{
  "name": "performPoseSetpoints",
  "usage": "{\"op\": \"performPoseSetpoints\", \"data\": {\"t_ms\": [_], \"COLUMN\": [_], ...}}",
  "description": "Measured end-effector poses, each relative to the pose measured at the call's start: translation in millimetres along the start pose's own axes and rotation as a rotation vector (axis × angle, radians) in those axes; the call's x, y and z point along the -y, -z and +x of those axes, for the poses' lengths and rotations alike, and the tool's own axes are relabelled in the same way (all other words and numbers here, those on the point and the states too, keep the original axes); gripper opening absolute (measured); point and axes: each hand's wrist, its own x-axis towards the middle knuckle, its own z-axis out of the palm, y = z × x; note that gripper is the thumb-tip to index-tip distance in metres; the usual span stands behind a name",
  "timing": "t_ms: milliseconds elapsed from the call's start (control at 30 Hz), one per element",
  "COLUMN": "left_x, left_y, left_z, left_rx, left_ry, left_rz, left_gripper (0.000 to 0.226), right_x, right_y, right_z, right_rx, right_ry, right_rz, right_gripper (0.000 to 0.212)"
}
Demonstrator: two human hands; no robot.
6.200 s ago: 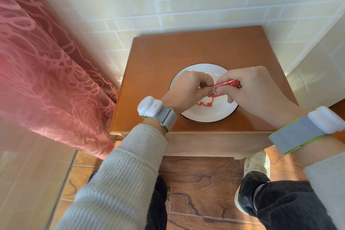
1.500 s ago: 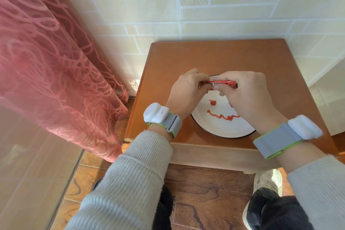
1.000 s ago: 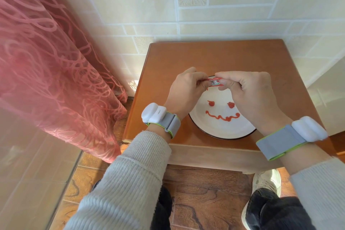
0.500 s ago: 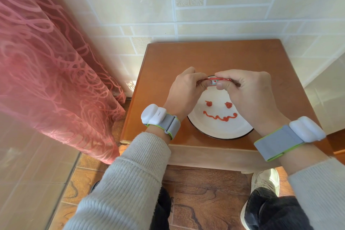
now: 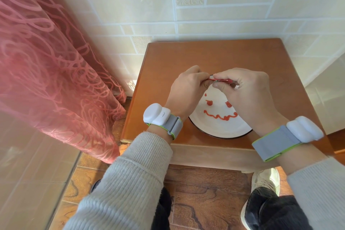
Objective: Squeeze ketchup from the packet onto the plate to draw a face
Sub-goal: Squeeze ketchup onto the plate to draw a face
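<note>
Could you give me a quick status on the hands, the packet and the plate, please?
Left hand and right hand both pinch the ketchup packet above the plate. Ketchup face: two eyes, wavy mouth. Nothing in the way.

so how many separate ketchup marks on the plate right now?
4: small drop at upper left, left eye, right eye, wavy mouth below them. The hands cover the plate's far part, so more may be hidden.

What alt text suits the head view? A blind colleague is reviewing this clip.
Both hands, left hand and right hand, pinch a red ketchup packet above a white plate bearing a ketchup smiley face. The plate sits on a small wooden table by a tiled wall and pink curtain.
</note>
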Motion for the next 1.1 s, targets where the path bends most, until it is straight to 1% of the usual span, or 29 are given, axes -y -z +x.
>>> {"op": "performPoseSetpoints", "data": {"t_ms": [133, 267, 400, 767, 1100], "left_x": [-3.6, -1.6, -0.4, -1.9, -0.5], "left_y": [0.6, 2.4, 3.6, 3.2, 3.0], "left_z": [0.8, 0.7, -0.9, -1.1, -0.1], "left_rx": [0.001, 0.023, 0.039, 0.039, 0.032], "left_ry": [0.024, 0.016, -0.006, -0.038, -0.033], "left_rz": [-0.066, -0.117, -0.125, -0.113, -0.092], "left_gripper": [0.008, 0.008, 0.012, 0.015, 0.012], "right_x": [-0.4, -1.5, -3.0, -3.1, -0.1], "right_y": [-1.1, 0.0, 0.0, -0.4, -1.3], "right_z": [0.1, 0.4, 0.5, -0.5, -0.7], "right_rx": [-0.009, -0.01, 0.002, 0.011, 0.018], "right_ry": [0.008, -0.002, -0.002, 0.006, -0.031], "right_rz": [0.012, 0.018, 0.013, 0.003, 0.018], "right_gripper": [0.012, 0.01, 0.009, 0.004, 0.007]}}
